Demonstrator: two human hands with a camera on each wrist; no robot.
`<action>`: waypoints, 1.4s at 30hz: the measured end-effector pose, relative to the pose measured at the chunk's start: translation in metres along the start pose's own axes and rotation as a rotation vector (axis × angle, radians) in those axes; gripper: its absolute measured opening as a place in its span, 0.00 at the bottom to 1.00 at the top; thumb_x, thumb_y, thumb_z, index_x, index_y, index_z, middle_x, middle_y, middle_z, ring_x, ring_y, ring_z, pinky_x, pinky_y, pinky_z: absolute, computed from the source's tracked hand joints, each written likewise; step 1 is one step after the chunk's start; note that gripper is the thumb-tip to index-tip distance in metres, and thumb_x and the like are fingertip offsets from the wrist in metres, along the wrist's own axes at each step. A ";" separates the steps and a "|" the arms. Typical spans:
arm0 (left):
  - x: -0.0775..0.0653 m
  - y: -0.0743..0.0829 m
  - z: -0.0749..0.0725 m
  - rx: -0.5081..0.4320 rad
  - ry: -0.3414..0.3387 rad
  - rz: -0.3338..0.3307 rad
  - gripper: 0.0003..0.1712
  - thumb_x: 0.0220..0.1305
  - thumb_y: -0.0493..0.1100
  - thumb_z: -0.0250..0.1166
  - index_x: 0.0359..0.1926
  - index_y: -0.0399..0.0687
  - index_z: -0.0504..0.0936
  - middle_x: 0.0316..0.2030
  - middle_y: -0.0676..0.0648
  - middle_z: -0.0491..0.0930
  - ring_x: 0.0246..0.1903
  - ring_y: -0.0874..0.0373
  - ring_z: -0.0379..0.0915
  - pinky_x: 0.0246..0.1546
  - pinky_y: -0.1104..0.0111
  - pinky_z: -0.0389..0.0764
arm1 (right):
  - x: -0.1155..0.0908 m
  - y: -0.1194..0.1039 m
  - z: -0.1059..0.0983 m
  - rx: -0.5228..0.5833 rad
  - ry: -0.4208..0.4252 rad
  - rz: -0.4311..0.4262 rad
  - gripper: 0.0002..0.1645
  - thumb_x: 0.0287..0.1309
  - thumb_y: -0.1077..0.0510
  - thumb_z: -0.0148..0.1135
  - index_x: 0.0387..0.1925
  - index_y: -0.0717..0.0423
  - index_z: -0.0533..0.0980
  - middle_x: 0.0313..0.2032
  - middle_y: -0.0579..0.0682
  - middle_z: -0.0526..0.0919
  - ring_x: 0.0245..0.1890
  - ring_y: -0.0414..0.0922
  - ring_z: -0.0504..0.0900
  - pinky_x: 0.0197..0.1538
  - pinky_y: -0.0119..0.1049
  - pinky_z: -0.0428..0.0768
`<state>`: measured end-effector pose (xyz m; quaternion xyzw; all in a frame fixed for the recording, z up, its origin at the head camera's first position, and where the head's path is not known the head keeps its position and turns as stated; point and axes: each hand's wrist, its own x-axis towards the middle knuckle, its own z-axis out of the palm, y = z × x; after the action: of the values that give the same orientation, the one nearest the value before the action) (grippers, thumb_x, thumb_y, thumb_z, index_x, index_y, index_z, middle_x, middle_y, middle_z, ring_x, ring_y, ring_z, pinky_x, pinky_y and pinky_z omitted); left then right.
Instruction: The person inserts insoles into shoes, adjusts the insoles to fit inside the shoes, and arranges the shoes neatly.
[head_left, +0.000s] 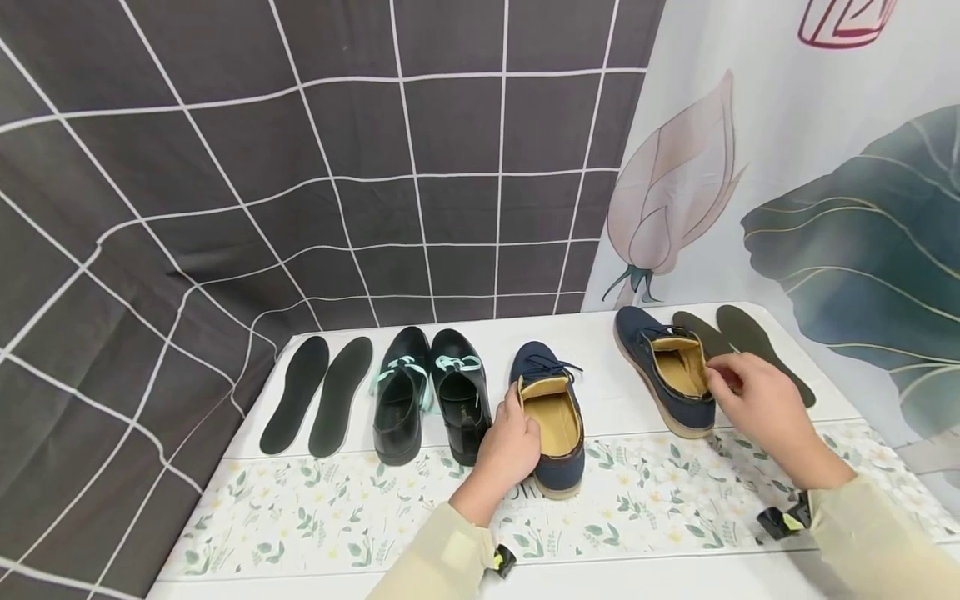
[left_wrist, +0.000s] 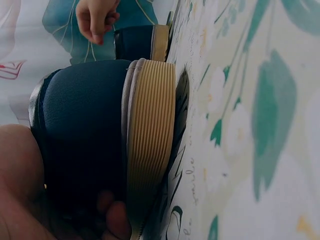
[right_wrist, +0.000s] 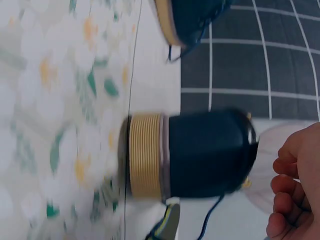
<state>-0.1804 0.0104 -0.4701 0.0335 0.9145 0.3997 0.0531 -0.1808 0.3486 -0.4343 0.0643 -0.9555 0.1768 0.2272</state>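
In the head view a navy lace-up shoe (head_left: 560, 474) with a tan lining stands at the middle, its toe toward the back. My left hand (head_left: 512, 440) grips its left side by the collar; in the left wrist view fingers (left_wrist: 118, 220) lie against the shoe's side near the ribbed sole. The other navy shoe (head_left: 651, 383) stands farther right. My right hand (head_left: 761, 408) is beside its heel opening with loosely curled fingers. In the right wrist view a gap shows between these fingers (right_wrist: 286, 182) and the shoe's heel (right_wrist: 210, 155), and they hold nothing.
Black shoes (head_left: 397, 421) with mint laces stand left of the middle navy shoe. Two dark insoles (head_left: 341, 396) lie at the far left. Another pair of insoles (head_left: 757, 337) lies behind the right navy shoe. A dark grid-patterned cloth (head_left: 450, 200) hangs behind the table.
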 end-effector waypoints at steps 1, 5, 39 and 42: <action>0.000 -0.001 0.000 0.001 0.001 -0.003 0.35 0.76 0.44 0.47 0.79 0.42 0.49 0.71 0.31 0.68 0.51 0.34 0.79 0.55 0.40 0.79 | 0.001 0.004 0.000 -0.002 -0.010 0.012 0.08 0.62 0.61 0.63 0.39 0.63 0.82 0.30 0.59 0.81 0.28 0.52 0.75 0.29 0.47 0.72; 0.000 -0.003 0.001 0.003 0.004 -0.003 0.35 0.76 0.44 0.48 0.78 0.42 0.50 0.71 0.31 0.68 0.51 0.34 0.79 0.54 0.40 0.80 | 0.004 0.021 0.001 -0.012 -0.035 0.064 0.10 0.63 0.61 0.62 0.41 0.65 0.81 0.33 0.64 0.82 0.29 0.55 0.77 0.29 0.48 0.72; 0.002 -0.005 -0.002 -0.006 0.013 0.006 0.35 0.77 0.44 0.46 0.79 0.43 0.48 0.71 0.32 0.67 0.50 0.34 0.80 0.54 0.40 0.80 | 0.044 0.092 0.011 -0.101 -0.289 0.256 0.21 0.64 0.55 0.59 0.44 0.74 0.75 0.38 0.74 0.81 0.35 0.64 0.79 0.38 0.63 0.79; 0.002 -0.004 0.001 -0.014 0.007 0.023 0.35 0.77 0.43 0.46 0.79 0.43 0.48 0.71 0.32 0.67 0.47 0.34 0.81 0.52 0.40 0.81 | 0.040 0.099 0.009 -0.106 -0.304 0.261 0.23 0.64 0.54 0.60 0.44 0.75 0.75 0.37 0.75 0.81 0.35 0.64 0.80 0.37 0.63 0.79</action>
<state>-0.1819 0.0086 -0.4742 0.0422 0.9114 0.4068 0.0455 -0.2399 0.4353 -0.4544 -0.0462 -0.9870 0.1426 0.0586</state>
